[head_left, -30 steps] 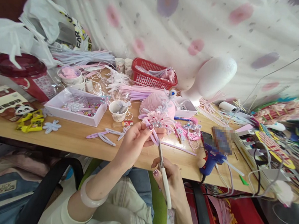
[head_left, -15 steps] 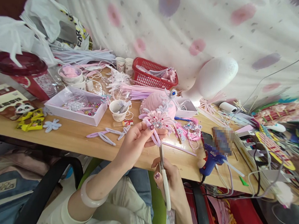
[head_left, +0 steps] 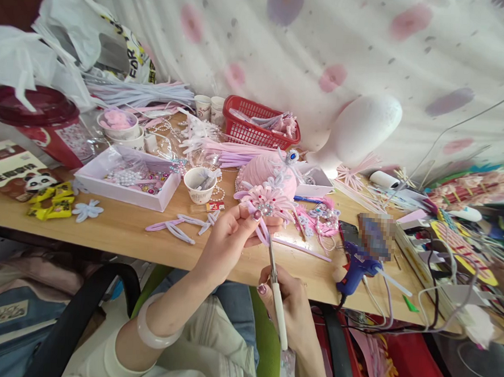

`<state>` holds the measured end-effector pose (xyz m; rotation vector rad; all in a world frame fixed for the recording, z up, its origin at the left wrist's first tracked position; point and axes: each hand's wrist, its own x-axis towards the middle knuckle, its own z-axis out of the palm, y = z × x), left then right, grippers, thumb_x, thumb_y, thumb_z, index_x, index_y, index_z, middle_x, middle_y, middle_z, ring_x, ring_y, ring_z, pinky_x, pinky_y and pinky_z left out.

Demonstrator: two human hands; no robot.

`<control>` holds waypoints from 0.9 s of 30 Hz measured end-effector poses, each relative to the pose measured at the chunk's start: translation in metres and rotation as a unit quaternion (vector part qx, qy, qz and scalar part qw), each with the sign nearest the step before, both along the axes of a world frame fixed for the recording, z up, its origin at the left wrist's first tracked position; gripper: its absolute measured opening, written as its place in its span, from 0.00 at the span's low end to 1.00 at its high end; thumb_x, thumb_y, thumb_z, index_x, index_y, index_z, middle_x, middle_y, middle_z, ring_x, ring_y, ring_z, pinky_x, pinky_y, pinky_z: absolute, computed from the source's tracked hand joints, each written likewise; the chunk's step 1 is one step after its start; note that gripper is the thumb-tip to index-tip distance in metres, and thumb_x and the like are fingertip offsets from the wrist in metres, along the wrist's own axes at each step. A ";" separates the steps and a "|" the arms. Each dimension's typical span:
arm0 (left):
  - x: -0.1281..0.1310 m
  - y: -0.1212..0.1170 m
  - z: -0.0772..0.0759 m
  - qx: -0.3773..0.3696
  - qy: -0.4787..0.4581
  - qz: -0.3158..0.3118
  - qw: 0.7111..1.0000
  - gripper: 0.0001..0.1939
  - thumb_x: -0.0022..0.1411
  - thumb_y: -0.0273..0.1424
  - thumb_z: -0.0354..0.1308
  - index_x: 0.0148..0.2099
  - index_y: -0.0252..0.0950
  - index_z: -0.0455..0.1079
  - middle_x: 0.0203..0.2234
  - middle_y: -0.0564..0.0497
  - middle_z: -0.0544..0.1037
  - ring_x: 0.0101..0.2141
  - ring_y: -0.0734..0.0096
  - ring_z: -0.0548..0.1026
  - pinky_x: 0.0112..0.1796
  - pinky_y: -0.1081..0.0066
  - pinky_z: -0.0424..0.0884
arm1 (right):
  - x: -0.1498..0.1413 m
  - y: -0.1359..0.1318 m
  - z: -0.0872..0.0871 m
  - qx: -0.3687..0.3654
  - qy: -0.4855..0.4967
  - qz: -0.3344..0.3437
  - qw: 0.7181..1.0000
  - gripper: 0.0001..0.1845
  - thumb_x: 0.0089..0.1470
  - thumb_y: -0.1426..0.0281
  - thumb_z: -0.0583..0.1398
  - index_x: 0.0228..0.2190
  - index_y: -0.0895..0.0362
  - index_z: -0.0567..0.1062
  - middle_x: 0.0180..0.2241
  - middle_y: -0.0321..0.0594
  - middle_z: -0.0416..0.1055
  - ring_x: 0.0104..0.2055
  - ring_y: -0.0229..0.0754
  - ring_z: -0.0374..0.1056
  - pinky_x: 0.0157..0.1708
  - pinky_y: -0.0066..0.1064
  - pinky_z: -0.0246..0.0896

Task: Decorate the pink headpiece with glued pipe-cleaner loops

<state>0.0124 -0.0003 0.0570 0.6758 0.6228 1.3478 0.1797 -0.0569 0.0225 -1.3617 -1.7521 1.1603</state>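
Note:
Between the thumb and fingers of my left hand [head_left: 228, 235] is a lilac pipe cleaner [head_left: 261, 230], bent into a narrow loop. My right hand [head_left: 292, 302] is closed round the white handles of a pair of scissors [head_left: 276, 298]. The scissor blades point up and touch or nearly touch the loop's lower end; I cannot tell if they bite into it. Just beyond my left fingertips lies a pink flower ornament [head_left: 268, 202] with pearls and red beads, in front of a round pink piece [head_left: 261, 175].
A blue glue gun [head_left: 353, 268] lies to the right with its cables. On the left stand a white bead box [head_left: 163, 199], a paper cup [head_left: 198, 194] and yellow wrapped sweets [head_left: 54, 208]. A red basket [head_left: 255, 133] and a white foam head [head_left: 362, 124] are at the back.
The scissor blades came away from the lilac loop half a second ago and are up against its lower end again now. My left hand has stayed almost still.

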 end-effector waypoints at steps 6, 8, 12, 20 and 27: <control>-0.001 0.000 0.000 -0.010 -0.013 -0.007 1.000 0.15 0.61 0.42 0.66 0.38 0.35 0.70 0.37 0.42 0.86 0.44 0.55 0.84 0.44 0.61 0.80 | 0.002 0.001 0.000 0.003 0.008 0.014 1.000 0.20 0.58 0.52 0.62 0.30 0.56 0.69 0.19 0.28 0.56 0.21 0.33 0.51 0.21 0.26 0.45; -0.001 0.001 0.001 -0.012 -0.012 -0.011 1.000 0.16 0.60 0.42 0.67 0.37 0.35 0.70 0.37 0.41 0.86 0.43 0.54 0.84 0.44 0.61 0.80 | 0.002 0.001 0.001 0.012 0.010 0.024 1.000 0.21 0.59 0.50 0.60 0.31 0.56 0.69 0.21 0.29 0.57 0.22 0.33 0.51 0.22 0.26 0.45; 0.000 0.001 0.002 -0.015 -0.006 -0.006 1.000 0.18 0.57 0.43 0.69 0.37 0.36 0.69 0.37 0.41 0.86 0.43 0.54 0.84 0.43 0.61 0.80 | 0.001 0.002 0.002 0.016 0.006 0.020 1.000 0.22 0.60 0.50 0.60 0.30 0.57 0.69 0.20 0.28 0.54 0.21 0.33 0.49 0.21 0.26 0.43; 0.001 0.000 0.001 -0.011 -0.009 -0.001 1.000 0.18 0.58 0.43 0.68 0.37 0.35 0.69 0.35 0.42 0.86 0.44 0.53 0.84 0.44 0.61 0.80 | 0.004 -0.001 -0.002 -0.006 0.001 0.008 1.000 0.20 0.59 0.53 0.62 0.29 0.57 0.70 0.19 0.27 0.54 0.20 0.32 0.49 0.21 0.26 0.41; 0.001 0.000 0.001 -0.015 -0.019 -0.003 1.000 0.17 0.58 0.42 0.68 0.38 0.35 0.70 0.35 0.42 0.86 0.43 0.52 0.84 0.44 0.59 0.80 | 0.003 0.002 0.000 0.004 -0.011 0.001 1.000 0.20 0.58 0.54 0.63 0.27 0.57 0.69 0.19 0.27 0.54 0.20 0.32 0.49 0.21 0.27 0.42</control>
